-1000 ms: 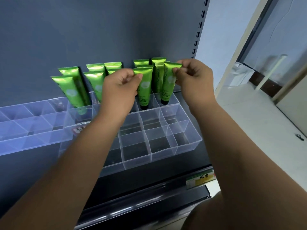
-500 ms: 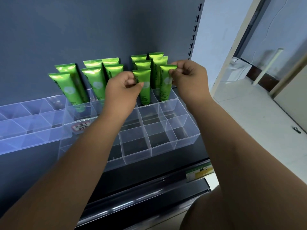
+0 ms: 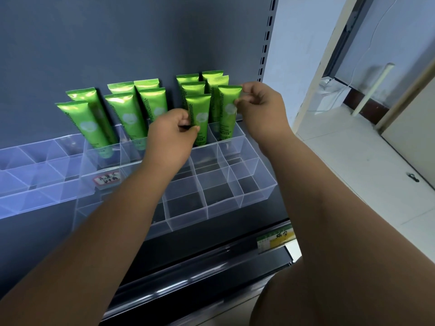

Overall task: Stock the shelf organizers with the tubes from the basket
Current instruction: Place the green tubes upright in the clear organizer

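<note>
Far left on the shelf (image 3: 211,234), a clear organizer (image 3: 35,175) with no tubes showing. Beside it, a second organizer (image 3: 256,191), handwritten label (image 3: 107,180) on its front, back rows stocked with upright green tubes (image 3: 131,116). Left hand (image 3: 173,137) pinching a tube (image 3: 200,109) at mid-height, foot down in a back cell. Right hand (image 3: 260,107) pinching the top corner of the rightmost tube (image 3: 229,111), likewise standing in its cell. Apparently the seating step: both pieces placed, grip not yet released. Front rows unfilled. No basket in view. Next, probably: let go of both, draw back without tipping neighbours, fetch more, fill the nearer cells.
</note>
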`<state>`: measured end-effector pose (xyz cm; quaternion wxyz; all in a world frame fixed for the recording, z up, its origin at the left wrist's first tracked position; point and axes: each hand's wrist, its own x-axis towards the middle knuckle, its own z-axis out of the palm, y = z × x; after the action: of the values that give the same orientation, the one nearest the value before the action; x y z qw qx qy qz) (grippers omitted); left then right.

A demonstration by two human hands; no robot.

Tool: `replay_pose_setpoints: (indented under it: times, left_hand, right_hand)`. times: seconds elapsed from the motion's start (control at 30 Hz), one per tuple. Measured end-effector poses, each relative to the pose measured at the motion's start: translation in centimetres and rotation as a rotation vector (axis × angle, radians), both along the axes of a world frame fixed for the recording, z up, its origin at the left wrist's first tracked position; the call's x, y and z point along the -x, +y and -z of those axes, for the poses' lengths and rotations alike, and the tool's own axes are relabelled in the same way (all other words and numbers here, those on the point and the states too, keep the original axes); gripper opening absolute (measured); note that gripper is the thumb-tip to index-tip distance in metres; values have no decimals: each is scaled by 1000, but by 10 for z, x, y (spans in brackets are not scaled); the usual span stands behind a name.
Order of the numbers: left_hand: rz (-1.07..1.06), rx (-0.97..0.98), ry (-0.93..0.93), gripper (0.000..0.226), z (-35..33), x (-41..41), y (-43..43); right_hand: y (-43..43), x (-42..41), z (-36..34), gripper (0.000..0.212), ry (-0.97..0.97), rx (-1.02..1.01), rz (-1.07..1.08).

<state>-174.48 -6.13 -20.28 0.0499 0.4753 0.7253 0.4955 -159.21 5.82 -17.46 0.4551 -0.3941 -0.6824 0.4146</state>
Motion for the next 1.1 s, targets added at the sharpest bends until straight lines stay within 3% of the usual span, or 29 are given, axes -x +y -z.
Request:
replay_pose_setpoints:
  times: [0.2, 0.43, 1.1]
  left_hand:
    - [1, 7, 39, 8, -1, -1, -1]
    - [-27, 9, -3, 7, -1, 0, 1]
    - [42, -22, -63, 31, 0, 4, -1]
  right_hand:
    - [-4, 5, 2, 6, 19, 24, 28]
    - [-7, 11, 1, 12, 8, 15, 39]
    - [-5, 4, 4, 13, 109, 99, -4]
